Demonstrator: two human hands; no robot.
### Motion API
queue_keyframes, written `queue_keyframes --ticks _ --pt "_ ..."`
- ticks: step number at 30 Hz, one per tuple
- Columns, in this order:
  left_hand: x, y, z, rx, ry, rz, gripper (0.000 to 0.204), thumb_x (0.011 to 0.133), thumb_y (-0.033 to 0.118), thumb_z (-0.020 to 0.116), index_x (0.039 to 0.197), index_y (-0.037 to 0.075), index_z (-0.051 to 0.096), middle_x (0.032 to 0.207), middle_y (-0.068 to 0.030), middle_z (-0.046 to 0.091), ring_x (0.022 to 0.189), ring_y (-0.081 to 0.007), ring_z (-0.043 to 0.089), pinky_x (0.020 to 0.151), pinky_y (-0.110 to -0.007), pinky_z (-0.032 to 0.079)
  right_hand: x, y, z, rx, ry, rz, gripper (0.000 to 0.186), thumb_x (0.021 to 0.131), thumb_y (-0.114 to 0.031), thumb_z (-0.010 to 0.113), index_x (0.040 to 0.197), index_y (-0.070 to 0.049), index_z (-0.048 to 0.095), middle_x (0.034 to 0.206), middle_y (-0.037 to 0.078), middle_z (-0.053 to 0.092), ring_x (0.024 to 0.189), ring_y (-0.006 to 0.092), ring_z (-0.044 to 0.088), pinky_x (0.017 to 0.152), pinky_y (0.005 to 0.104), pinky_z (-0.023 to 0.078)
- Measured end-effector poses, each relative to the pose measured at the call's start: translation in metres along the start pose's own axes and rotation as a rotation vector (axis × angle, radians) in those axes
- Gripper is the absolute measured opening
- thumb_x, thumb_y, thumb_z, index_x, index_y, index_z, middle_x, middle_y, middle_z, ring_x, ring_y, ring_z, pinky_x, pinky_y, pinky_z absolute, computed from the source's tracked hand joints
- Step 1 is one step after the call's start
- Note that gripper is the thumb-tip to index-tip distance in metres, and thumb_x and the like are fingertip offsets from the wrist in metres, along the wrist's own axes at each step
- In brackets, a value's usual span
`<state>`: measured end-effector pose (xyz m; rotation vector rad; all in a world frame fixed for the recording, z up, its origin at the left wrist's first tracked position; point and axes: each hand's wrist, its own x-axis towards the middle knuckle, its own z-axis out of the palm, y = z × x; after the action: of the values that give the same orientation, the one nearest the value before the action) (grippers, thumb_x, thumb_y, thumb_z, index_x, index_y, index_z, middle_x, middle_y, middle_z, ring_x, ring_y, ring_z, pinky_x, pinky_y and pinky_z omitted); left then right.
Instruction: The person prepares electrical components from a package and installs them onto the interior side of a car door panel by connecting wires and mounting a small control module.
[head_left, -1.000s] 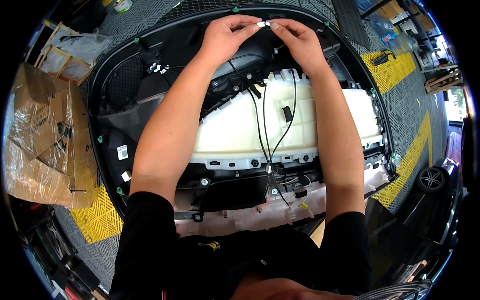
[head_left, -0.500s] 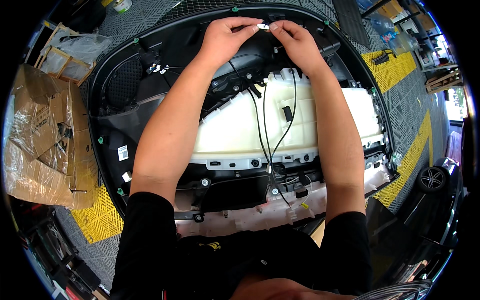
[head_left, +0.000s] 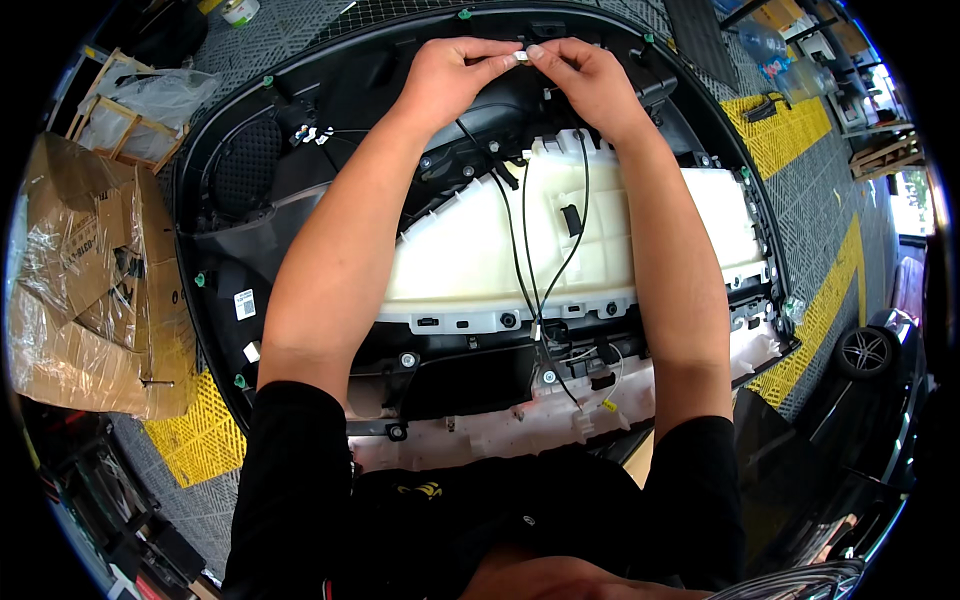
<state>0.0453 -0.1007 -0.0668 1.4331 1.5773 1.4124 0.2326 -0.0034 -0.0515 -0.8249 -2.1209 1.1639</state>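
At the far edge of a black car door panel (head_left: 222, 277), my two hands meet over a small white wire connector (head_left: 520, 57). Thumb and finger of my left hand (head_left: 445, 78) pinch its left side. My right hand (head_left: 592, 88) pinches the right side, and its fingertips partly cover the connector. Nearer to me, a cream-coloured moulded pad (head_left: 470, 262) fills the panel's middle. Black cables (head_left: 518, 235) run down across the pad to its near edge. A cluster of small white plugs (head_left: 315, 134) lies left of my left forearm, next to a round speaker grille (head_left: 247, 165).
A torn cardboard box (head_left: 100, 290) with clear wrapping stands at the left, below a wooden frame (head_left: 130, 125) holding plastic sheeting. Yellow floor strips (head_left: 785, 130) cross the grey tiled floor. Part of a dark car with a spoked wheel (head_left: 865, 352) shows at the right.
My hands have drawn slightly closer together around the connector, the right fingertips moving left over it. The view has shifted a little.
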Motion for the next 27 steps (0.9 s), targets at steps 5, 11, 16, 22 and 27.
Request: queue_keyframes --ticks 5,11,16,22,27 --pt "-0.001 -0.002 -0.002 -0.026 -0.008 -0.032 0.025 0.094 0.016 0.074 0.117 0.007 0.076 0.114 -0.0059 0.076 0.103 -0.0110 0.069 0.093 -0.025 0.053 -0.001 -0.008 0.000 -0.040 -0.035 0.078 0.036 0.098 -0.035 0.070 0.110 -0.002 0.074 0.092 -0.001 0.070 0.086 0.0076 0.058 0.080 0.0245 0.047" --pt "-0.001 -0.004 -0.002 -0.025 -0.053 -0.079 0.025 0.093 0.016 0.075 0.116 0.007 0.077 0.111 -0.0054 0.076 0.100 -0.0109 0.068 0.092 -0.025 0.053 -0.002 0.000 0.001 -0.030 -0.059 0.080 0.033 0.098 -0.033 0.071 0.109 -0.002 0.075 0.090 -0.001 0.069 0.084 0.0066 0.057 0.078 0.0239 0.047" --pt "-0.002 -0.001 -0.001 -0.002 -0.024 -0.076 0.026 0.094 0.016 0.074 0.118 0.007 0.076 0.110 -0.0048 0.076 0.099 -0.0104 0.068 0.091 -0.025 0.053 -0.001 0.000 0.002 -0.084 -0.025 0.073 0.031 0.098 -0.032 0.070 0.106 -0.002 0.075 0.089 -0.001 0.069 0.083 0.0061 0.056 0.077 0.0236 0.047" --pt "0.000 -0.002 -0.004 -0.199 0.136 -0.071 0.026 0.097 0.015 0.070 0.123 0.010 0.074 0.101 0.0024 0.073 0.079 -0.0022 0.056 0.070 -0.018 0.045 0.006 0.003 -0.006 0.177 0.347 0.040 0.036 0.097 -0.038 0.070 0.106 -0.003 0.076 0.090 0.004 0.074 0.085 0.0113 0.066 0.077 0.0263 0.052" --pt "0.007 -0.004 -0.012 -0.542 0.236 -0.125 0.033 0.098 0.013 0.068 0.130 0.007 0.067 0.105 -0.0024 0.073 0.080 -0.0057 0.059 0.071 -0.020 0.049 0.000 -0.002 -0.037 0.213 0.372 0.126 0.028 0.101 -0.026 0.065 0.111 -0.001 0.073 0.099 0.006 0.074 0.089 0.0131 0.071 0.079 0.0263 0.056"
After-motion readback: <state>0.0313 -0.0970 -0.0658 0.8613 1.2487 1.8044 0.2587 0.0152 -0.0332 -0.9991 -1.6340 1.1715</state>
